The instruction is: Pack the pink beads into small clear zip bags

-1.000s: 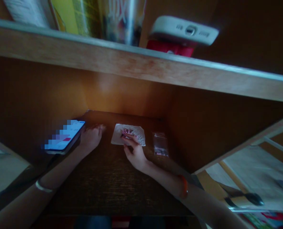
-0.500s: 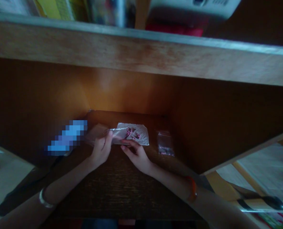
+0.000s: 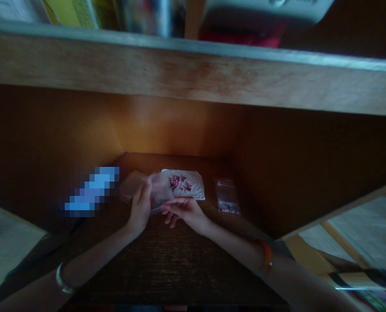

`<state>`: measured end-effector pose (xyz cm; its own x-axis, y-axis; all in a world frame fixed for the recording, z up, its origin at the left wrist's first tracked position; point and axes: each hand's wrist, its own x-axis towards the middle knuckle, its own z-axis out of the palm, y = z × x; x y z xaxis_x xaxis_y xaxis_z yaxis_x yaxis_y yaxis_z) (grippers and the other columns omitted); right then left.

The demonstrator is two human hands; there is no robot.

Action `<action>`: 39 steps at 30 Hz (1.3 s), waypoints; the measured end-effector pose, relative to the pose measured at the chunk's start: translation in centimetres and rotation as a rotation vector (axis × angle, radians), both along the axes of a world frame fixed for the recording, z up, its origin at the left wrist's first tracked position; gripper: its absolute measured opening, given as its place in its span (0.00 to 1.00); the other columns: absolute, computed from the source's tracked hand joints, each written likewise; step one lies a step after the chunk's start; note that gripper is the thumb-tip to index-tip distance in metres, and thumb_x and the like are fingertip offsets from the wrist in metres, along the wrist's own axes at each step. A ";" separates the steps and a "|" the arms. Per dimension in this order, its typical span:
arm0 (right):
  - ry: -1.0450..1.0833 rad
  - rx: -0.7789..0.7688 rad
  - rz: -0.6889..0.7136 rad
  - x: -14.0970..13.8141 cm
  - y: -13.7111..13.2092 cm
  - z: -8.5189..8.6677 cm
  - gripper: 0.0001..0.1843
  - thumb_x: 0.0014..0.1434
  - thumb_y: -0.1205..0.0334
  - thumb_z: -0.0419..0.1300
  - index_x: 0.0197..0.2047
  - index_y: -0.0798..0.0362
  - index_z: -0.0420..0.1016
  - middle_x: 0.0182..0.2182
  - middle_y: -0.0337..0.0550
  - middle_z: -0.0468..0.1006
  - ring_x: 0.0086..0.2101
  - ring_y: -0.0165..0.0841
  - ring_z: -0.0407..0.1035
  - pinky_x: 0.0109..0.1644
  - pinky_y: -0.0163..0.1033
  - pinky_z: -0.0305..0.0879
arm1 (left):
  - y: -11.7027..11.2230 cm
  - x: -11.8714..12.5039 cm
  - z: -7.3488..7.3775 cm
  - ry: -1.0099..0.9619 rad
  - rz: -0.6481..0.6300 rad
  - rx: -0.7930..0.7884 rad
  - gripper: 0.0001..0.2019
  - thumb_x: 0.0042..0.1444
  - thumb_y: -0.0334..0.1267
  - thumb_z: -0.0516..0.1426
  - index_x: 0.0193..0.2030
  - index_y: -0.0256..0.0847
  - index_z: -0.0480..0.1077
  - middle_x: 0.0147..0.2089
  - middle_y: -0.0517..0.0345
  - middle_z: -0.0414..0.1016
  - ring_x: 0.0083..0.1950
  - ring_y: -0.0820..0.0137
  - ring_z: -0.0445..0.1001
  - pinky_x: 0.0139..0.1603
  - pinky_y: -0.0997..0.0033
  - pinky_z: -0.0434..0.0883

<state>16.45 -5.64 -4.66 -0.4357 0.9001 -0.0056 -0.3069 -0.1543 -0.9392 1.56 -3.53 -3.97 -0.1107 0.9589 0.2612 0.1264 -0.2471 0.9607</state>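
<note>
Between my hands is a clear plastic bag (image 3: pixel 162 188), held up off the dark wooden surface. My left hand (image 3: pixel 141 207) grips its left side, thumb on the near face. The fingertips of my right hand (image 3: pixel 186 212) pinch its lower right corner, the other fingers curled below. Just behind the bag lies a white crinkled paper (image 3: pixel 196 182) with pink and dark beads (image 3: pixel 178 182) on it; the bag hides its left part. Another clear plastic piece (image 3: pixel 131 184) lies left of my left hand.
A small zip bag (image 3: pixel 228 197) with beads along its bottom lies to the right. A bright blue pixelated object (image 3: pixel 93 190) stands at the left. Wooden side walls enclose the space, and a shelf edge (image 3: pixel 186 67) crosses overhead, with books (image 3: pixel 79 13) above.
The plastic bag has turned, so its broad face now shows toward me. My right hand has shifted from the bag's far edge to its lower corner.
</note>
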 end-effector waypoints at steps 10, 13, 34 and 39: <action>-0.158 0.318 -0.392 -0.1 -1.6 0.8 0.13 0.54 0.53 0.60 0.26 0.54 0.68 0.17 0.33 0.68 0.17 0.23 0.63 0.20 0.29 0.60 | -1.3 0.0 1.6 0.341 -0.190 0.467 0.09 0.57 0.36 0.56 0.43 0.44 0.74 0.55 0.53 0.71 0.56 0.64 0.69 0.57 0.57 0.65; -0.199 0.405 -0.448 0.1 -1.8 0.9 0.13 0.56 0.54 0.58 0.25 0.53 0.68 0.17 0.33 0.67 0.19 0.24 0.62 0.22 0.30 0.60 | -1.7 0.0 1.6 0.386 -0.255 0.553 0.10 0.56 0.33 0.56 0.45 0.43 0.73 0.45 0.53 0.77 0.47 0.66 0.74 0.50 0.61 0.70; -0.385 0.585 -0.393 0.5 -1.3 0.4 0.07 0.62 0.57 0.50 0.35 0.50 0.63 0.23 0.34 0.65 0.23 0.26 0.63 0.26 0.33 0.62 | -1.8 0.2 1.3 0.821 -0.302 0.467 0.09 0.63 0.34 0.44 0.36 0.39 0.64 0.32 0.56 0.70 0.33 0.68 0.70 0.36 0.68 0.67; -0.644 0.701 -0.492 0.6 -1.4 0.2 0.06 0.62 0.61 0.49 0.36 0.51 0.65 0.25 0.37 0.69 0.23 0.27 0.64 0.27 0.33 0.61 | -2.1 0.4 1.7 1.060 -0.169 0.589 0.10 0.61 0.32 0.45 0.30 0.39 0.63 0.28 0.57 0.71 0.31 0.66 0.70 0.36 0.64 0.63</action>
